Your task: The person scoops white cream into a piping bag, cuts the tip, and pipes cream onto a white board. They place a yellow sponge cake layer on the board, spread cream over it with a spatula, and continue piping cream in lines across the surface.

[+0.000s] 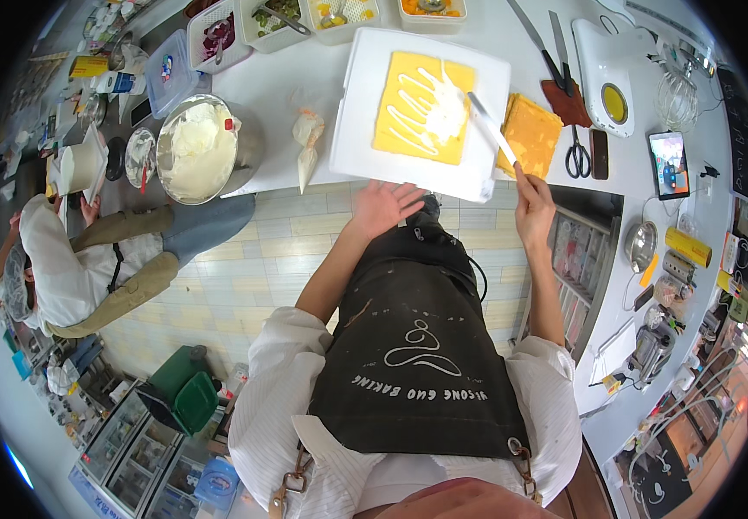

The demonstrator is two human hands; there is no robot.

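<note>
My right hand (535, 207) grips a long spatula (494, 132), its pale blade reaching up and left to the cream. White cream (442, 113) lies on a yellow sheet of sponge cake (390, 97), in a thick patch at the right and in zigzag lines to the left. Under the cake is a white board (355, 130) that juts over the table's front edge. My left hand (383, 209) is by the board's near edge, fingers apart and holding nothing; whether it touches the board I cannot tell. A stack of orange-yellow cake sheets (533, 136) sits right of the board.
Left of the board lie a piping bag (309, 146) and a metal bowl of cream (195, 149). Containers of cut fruit (335, 19) line the back. Knives (562, 58), scissors (577, 156) and a scale (604, 78) are at the right. Another person (101, 272) works at the left.
</note>
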